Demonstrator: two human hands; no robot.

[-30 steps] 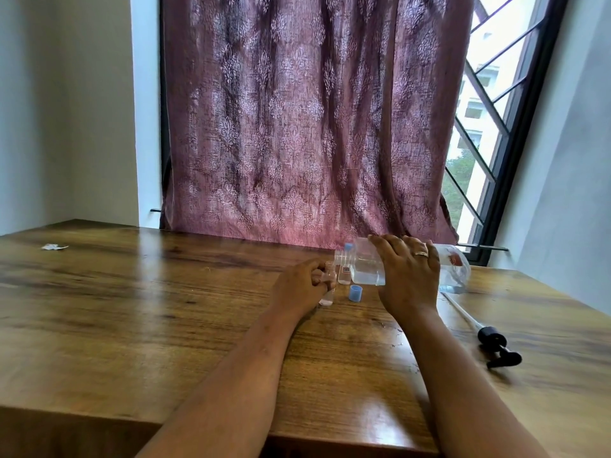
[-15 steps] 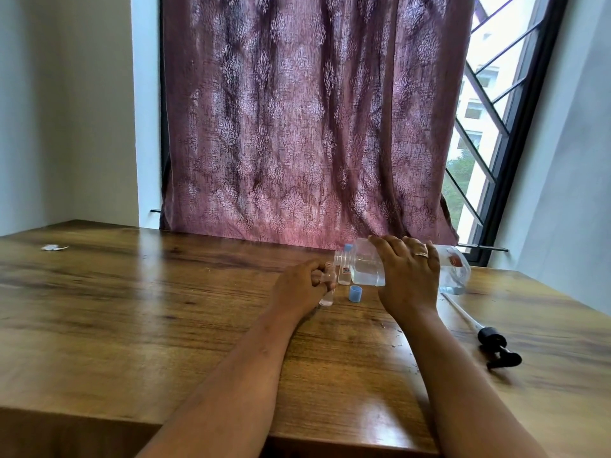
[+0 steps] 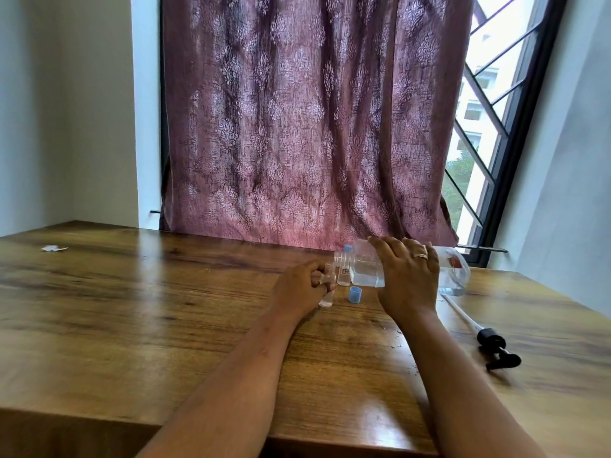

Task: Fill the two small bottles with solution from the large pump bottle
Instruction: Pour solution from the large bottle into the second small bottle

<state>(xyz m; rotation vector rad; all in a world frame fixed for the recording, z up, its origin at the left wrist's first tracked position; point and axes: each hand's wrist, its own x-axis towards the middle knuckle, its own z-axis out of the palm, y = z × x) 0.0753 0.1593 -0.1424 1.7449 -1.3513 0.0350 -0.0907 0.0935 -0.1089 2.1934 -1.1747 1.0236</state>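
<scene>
Left grip (image 3: 297, 285) around small bottle (image 3: 325, 297), right grip (image 3: 406, 276) around tilted large bottle (image 3: 363, 269), mouth indistinct.

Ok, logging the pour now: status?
Left hand grips small bottle. Right hand holds large bottle tipped sideways. Blue cap loose alongside, nothing blocking.

Your left hand (image 3: 299, 289) is on the table (image 3: 132, 325), to the left of your right hand (image 3: 405, 279). It holds a small bottle (image 3: 327, 292). Your right hand holds the big bottle (image 3: 367, 269), which lies on its side with its open end to the left. A second small bottle (image 3: 344, 269) stands between your hands, and a cap (image 3: 355, 295) sits just in front of it. The pump (image 3: 492, 345) lies right of your right arm. A scrap (image 3: 53, 248) lies far left. The curtain (image 3: 297, 127) hangs behind the table.
</scene>
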